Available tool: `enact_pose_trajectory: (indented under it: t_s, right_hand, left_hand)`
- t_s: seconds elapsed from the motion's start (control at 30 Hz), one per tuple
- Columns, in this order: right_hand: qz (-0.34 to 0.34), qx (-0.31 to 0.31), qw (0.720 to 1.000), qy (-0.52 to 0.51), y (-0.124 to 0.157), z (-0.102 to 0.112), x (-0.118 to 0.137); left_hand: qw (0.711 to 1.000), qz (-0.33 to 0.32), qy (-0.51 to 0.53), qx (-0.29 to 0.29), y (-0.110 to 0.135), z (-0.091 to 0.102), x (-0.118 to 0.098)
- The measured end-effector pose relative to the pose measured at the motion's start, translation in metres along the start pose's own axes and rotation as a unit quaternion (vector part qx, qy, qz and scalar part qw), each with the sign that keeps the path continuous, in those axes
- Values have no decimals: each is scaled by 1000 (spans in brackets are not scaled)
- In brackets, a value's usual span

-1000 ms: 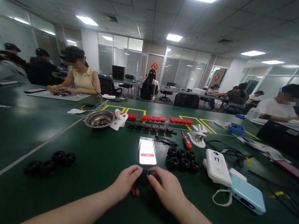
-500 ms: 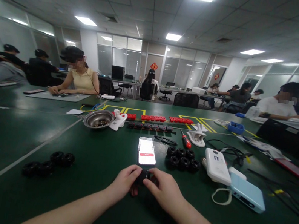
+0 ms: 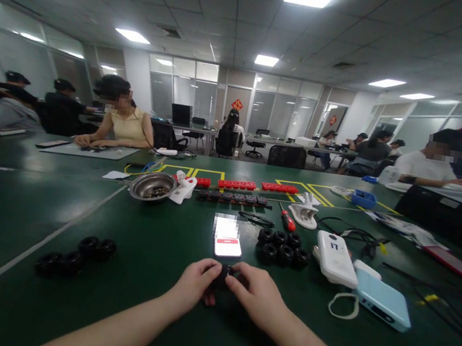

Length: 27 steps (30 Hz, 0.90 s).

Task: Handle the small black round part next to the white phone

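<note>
Between my two hands is a small black toy wheel (image 3: 223, 277), partly covered by fingers. My left hand (image 3: 196, 279) grips it from the left, and my right hand (image 3: 256, 290) pinches it from the right with thumb and fingers. Just beyond the hands lies a phone (image 3: 227, 248) with a lit screen. Several similar black wheels (image 3: 284, 248) stand grouped right of the phone. More black wheels (image 3: 73, 262) rest in a row on the left. Farther back are a row of black parts (image 3: 235, 198) and red plastic pieces (image 3: 236, 184).
A metal bowl (image 3: 152, 186) with small parts stands back left. A red screwdriver (image 3: 287, 219), a white stand (image 3: 304, 213), a white power bank (image 3: 337, 259) and a light blue box (image 3: 384, 298) lie to the right among cables. Other people sit around the green table (image 3: 135, 322).
The black wheel has turned slightly between my fingers, and both hands have shifted only a little. The surrounding objects stay where they were.
</note>
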State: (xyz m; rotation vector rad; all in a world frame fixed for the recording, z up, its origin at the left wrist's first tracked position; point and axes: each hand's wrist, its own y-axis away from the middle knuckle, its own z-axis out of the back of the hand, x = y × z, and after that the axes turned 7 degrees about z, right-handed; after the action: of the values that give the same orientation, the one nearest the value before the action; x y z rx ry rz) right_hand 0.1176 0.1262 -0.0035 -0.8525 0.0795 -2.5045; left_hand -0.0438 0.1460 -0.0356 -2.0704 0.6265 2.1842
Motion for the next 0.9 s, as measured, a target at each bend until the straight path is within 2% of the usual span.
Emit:
enact_pose_trajectory:
  t_s: [0.1,0.3,0.5,0.6,0.73,0.8,0.9]
  right_hand:
    - [13,7,1000,1,-1,-2,1]
    - [100,-9,995,-28,3,-5,5]
    - [10,-10,1000,-21,2,-2,3]
    - [27,2,999,-26,1,1,3]
    - [80,-15,996,-45,3,3,5]
    - [71,-27,996,-40,4,3,5]
    - [23,-29,999,-24,3,3,4]
  left_hand:
    - [1000,0,9,-2,-2,1,1]
    - [999,-12,32,10,-3,4,0]
    - [999,-15,21,20,1,4,-1]
    - [1000,-15,9,20,2,3,-2]
    - [1000,-22,9,6,2,3,-3]
    - [1000,-28,11,5,1,3,-2]
    - [1000,-27,12,7,-1,3,1]
